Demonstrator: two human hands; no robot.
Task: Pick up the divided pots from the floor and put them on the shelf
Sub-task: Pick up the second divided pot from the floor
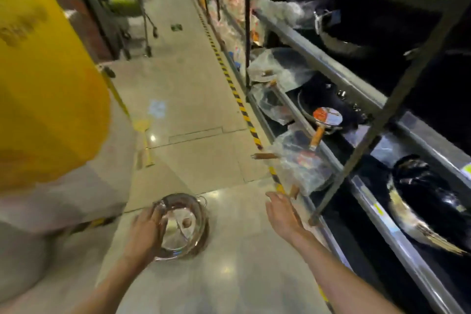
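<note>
Left hand (146, 227) fingers gripping the near-left rim of the steel divided pot (182, 227), curved partition inside, right hand (283, 214) open beside the shelf (331, 158) of bagged pans.

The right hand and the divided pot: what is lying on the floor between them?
Nothing. In the head view, only bare, shiny floor separates the open right hand from the divided pot, which the left hand holds at its rim.
</note>
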